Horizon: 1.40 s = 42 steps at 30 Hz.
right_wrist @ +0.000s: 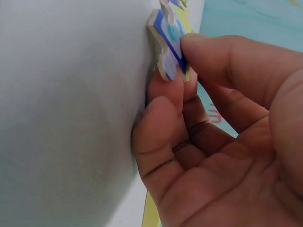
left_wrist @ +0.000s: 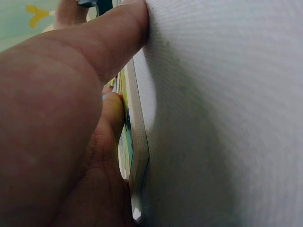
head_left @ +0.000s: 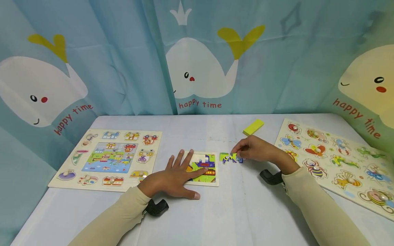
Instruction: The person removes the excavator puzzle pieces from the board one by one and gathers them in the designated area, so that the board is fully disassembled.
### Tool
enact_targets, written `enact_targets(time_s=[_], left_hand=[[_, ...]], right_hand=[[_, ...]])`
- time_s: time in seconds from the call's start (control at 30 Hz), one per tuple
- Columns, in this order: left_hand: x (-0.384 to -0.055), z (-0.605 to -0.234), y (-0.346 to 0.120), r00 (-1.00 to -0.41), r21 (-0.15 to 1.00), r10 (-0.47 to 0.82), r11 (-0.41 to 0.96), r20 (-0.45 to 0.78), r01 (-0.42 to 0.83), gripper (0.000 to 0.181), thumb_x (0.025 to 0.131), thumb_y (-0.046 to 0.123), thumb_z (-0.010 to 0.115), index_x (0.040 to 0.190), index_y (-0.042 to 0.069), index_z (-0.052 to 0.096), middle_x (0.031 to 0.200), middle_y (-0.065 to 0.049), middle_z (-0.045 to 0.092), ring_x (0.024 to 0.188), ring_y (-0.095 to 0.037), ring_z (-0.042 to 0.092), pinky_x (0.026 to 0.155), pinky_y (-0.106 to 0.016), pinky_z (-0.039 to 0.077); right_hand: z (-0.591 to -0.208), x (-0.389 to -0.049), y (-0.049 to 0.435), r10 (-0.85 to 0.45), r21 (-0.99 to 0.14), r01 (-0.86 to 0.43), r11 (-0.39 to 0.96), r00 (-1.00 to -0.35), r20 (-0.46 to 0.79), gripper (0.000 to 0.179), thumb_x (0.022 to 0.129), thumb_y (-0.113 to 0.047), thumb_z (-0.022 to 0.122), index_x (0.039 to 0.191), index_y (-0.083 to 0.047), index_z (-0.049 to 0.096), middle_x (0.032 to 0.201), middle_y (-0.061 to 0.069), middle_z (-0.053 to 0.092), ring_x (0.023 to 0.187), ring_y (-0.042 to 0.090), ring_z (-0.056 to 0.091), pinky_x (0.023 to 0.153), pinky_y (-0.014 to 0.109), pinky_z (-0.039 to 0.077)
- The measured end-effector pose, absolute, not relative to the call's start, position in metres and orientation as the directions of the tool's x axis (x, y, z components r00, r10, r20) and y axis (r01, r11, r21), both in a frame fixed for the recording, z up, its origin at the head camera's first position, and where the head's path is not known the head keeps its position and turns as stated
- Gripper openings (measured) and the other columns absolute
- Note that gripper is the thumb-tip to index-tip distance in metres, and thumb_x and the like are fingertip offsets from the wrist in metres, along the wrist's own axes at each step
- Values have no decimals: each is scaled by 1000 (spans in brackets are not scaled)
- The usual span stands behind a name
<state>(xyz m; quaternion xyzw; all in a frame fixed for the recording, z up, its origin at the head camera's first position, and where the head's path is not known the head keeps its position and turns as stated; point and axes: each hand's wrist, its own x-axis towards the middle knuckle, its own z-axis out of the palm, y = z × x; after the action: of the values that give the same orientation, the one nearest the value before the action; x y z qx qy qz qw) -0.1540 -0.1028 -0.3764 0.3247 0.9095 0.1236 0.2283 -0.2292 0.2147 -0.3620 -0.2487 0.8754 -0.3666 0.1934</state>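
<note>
My left hand [head_left: 175, 177] lies spread over a small jigsaw puzzle tray [head_left: 217, 176], its fingers straight and its thumb down by the near edge. Part of a colourful vehicle picture shows inside the tray; the rest is hidden under the hand. In the left wrist view, the tray's pale wooden edge [left_wrist: 138, 137] runs close beside the fingers. Just right of the tray, my right hand [head_left: 257, 149] pinches a blue, white and green jigsaw piece [right_wrist: 171, 45] between thumb and fingers, low over the table. Another green and purple jigsaw piece [head_left: 225, 158] adjoins it on the left.
A knobbed vehicle puzzle board [head_left: 72, 179] lies on the left. On the right is a larger insect-and-animal puzzle board [head_left: 300, 147], partly beneath the right forearm. A yellow-green block [head_left: 253, 127] sits toward the back. A blue whale-print curtain [head_left: 129, 68] hangs behind the table.
</note>
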Motion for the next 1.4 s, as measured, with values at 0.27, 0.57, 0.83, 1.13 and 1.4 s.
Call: enact_targets(time_s=[0.27,0.57,0.83,1.13,1.4], left_hand=[[-153,-373,-104,-693,383,637,766,-338,517,79,86,62,61,153,41,25,159,-10,-21,141,-35,-25,109,-58,-11],[-154,-375,-102,-688,394,643,759,-336,518,80,86,63,60,153,41,25,159,-10,-21,141,-34,-26,109,-58,-12],[-155,-375,-102,-690,373,639,765,-340,525,79,86,63,60,153,41,24,159,-10,-21,141,-34,-25,110,-58,-11],[-154,-375,-101,-690,380,642,762,-335,525,79,86,62,60,153,40,27,160,-10,-19,142,-35,-24,110,-59,-10],[-153,-375,-102,-686,383,651,754,-326,533,78,87,63,59,153,40,26,160,-11,-19,142,-35,-24,110,-58,-10]], right_hand=[[-363,-228,213,-562,-691,-331,643,-816,-132,15,89,5,63,100,1,73,96,6,70,83,17,56,71,27,48],[-363,-227,212,-534,-670,-315,672,-833,-145,15,90,4,63,101,0,72,99,7,69,89,19,58,78,32,49],[-364,-226,210,-511,-659,-295,692,-845,-159,15,90,3,63,101,0,72,101,7,69,91,20,58,81,35,48],[-364,-225,209,-508,-658,-303,690,-850,-141,12,89,4,64,98,0,71,95,6,68,84,19,54,73,31,47],[-364,-224,208,-479,-655,-264,708,-861,-171,12,89,3,63,99,-1,70,94,5,67,83,19,53,72,31,45]])
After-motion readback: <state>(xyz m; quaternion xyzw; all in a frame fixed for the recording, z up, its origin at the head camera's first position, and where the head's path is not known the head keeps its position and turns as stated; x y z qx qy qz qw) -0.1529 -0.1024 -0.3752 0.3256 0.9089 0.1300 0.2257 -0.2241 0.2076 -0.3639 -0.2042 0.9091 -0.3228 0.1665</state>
